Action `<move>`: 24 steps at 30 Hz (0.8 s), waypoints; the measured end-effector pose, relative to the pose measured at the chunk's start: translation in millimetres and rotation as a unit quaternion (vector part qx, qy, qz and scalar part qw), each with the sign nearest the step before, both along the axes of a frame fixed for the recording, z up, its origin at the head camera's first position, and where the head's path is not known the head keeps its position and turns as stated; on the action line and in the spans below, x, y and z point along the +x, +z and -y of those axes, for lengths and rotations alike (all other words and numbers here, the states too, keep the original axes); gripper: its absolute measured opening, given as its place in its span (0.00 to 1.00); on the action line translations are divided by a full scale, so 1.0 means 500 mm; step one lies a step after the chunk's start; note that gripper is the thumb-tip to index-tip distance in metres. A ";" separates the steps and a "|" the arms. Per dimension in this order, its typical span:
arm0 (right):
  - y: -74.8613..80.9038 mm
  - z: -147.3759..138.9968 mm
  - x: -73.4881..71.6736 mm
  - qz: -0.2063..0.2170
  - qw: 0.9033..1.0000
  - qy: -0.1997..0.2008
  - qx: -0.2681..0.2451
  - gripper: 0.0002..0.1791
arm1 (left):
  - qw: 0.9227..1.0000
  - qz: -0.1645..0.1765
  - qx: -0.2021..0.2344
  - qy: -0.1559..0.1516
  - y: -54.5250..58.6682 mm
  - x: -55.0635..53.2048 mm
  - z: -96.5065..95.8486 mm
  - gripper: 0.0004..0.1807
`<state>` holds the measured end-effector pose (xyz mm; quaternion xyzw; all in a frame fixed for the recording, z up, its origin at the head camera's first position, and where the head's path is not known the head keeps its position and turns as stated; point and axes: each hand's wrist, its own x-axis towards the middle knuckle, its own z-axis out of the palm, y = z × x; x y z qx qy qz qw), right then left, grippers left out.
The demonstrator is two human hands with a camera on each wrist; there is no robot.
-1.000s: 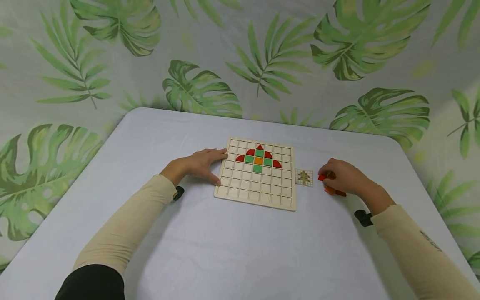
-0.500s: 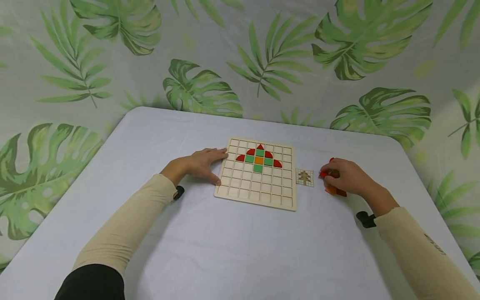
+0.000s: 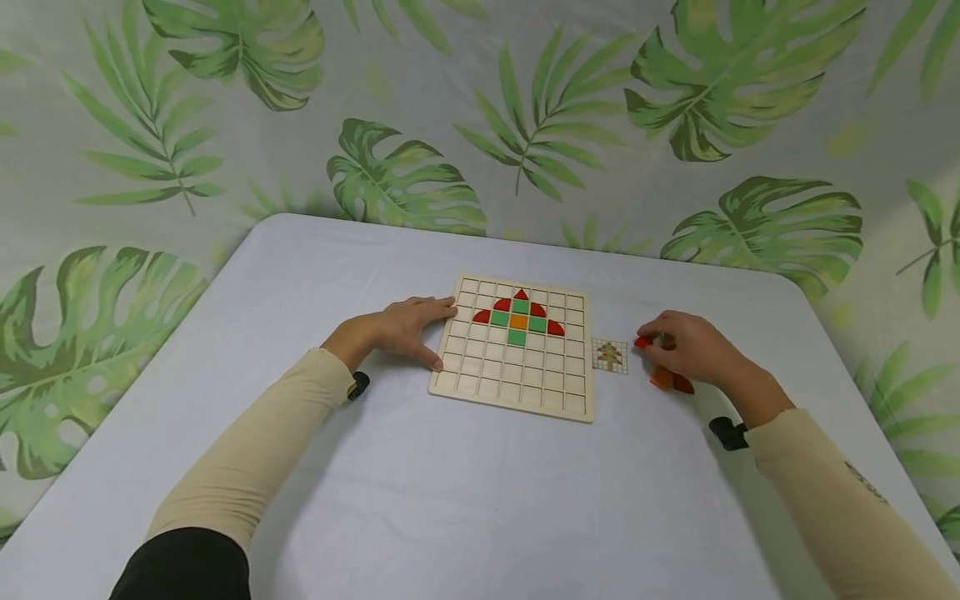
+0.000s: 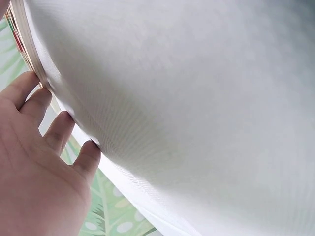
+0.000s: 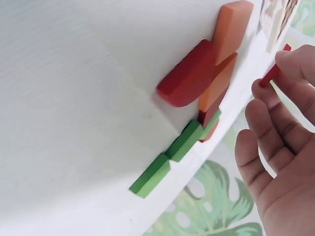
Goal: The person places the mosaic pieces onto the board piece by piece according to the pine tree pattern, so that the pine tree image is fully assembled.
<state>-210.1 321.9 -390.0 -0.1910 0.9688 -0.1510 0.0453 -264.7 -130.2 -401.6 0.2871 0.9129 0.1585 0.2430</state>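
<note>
A wooden grid board (image 3: 510, 383) lies on the table with a pattern of red, green and orange tiles in its upper half. My left hand (image 3: 407, 327) rests at the board's left edge, fingers extended; in the left wrist view its fingertips (image 4: 87, 157) touch the tablecloth beside the board. To the right of the board, my right hand (image 3: 686, 343) pinches a thin red tile (image 5: 274, 70) between thumb and index finger, above the loose tiles. Among those are an orange tile (image 5: 233, 30), a red curved tile (image 5: 187, 76) and a green tile (image 5: 151, 176).
A small card (image 3: 609, 356) printed with a tree on a grid sits against the board's right edge. White cloth (image 3: 480, 492) covers the table, and a leaf-patterned cloth (image 3: 405, 179) hangs behind it.
My right hand has lifted slightly away from the loose tiles, bringing a red tile up in its pinch. The left hand and the board stay in place.
</note>
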 end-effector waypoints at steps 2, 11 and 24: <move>0.002 0.005 -0.001 -0.005 1.000 0.005 0.003 0.15 | 1.000 0.001 -0.001 0.001 0.000 0.000 -0.001 0.54; 0.009 0.024 -0.002 -0.013 1.000 0.014 0.012 0.14 | 1.000 0.009 0.002 0.005 -0.002 0.000 -0.005 0.54; 0.025 0.103 -0.027 -0.012 0.999 0.041 0.008 0.16 | 1.000 0.002 0.002 0.004 0.005 0.003 -0.003 0.53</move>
